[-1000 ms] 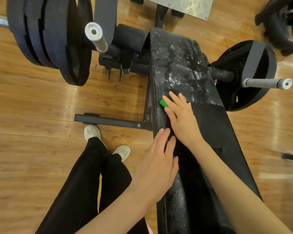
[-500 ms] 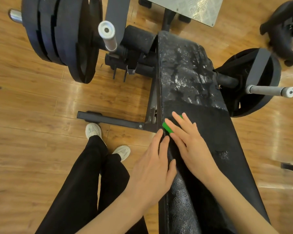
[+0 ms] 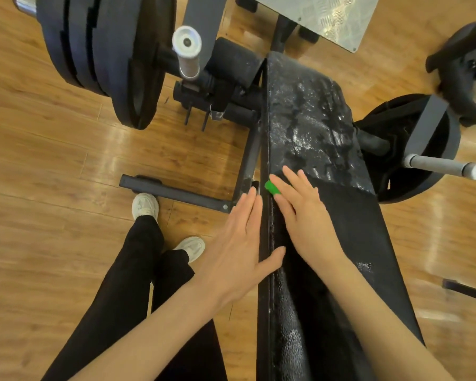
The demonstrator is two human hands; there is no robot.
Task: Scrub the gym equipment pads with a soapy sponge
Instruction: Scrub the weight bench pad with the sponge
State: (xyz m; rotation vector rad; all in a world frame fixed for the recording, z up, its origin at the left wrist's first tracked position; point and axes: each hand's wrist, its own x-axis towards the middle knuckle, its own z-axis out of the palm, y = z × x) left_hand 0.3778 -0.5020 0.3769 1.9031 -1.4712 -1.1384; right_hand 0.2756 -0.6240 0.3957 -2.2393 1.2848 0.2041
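A long black bench pad [image 3: 355, 243] runs away from me down the middle. Its far section [image 3: 308, 119] glistens with wet soapy streaks, while the nearer part looks matte. My right hand [image 3: 302, 215] lies flat on the pad with straight fingers, pressing a green sponge [image 3: 271, 187] against the pad's left edge, right at the border of the wet area. Only a small corner of the sponge shows. My left hand [image 3: 237, 248] rests open along the pad's left side, its thumb lying over the edge.
Stacked black weight plates [image 3: 107, 59] stand at the left and one plate [image 3: 412, 149] at the right, each with a grey bar end. A roller pad [image 3: 231, 64], a metal footplate [image 3: 322, 15] and a frame foot [image 3: 173, 193] surround the bench on the wooden floor.
My right hand drew the sponge back toward me, then pushed it forward again to the wet border. My left hand shifted slightly off the pad's left edge.
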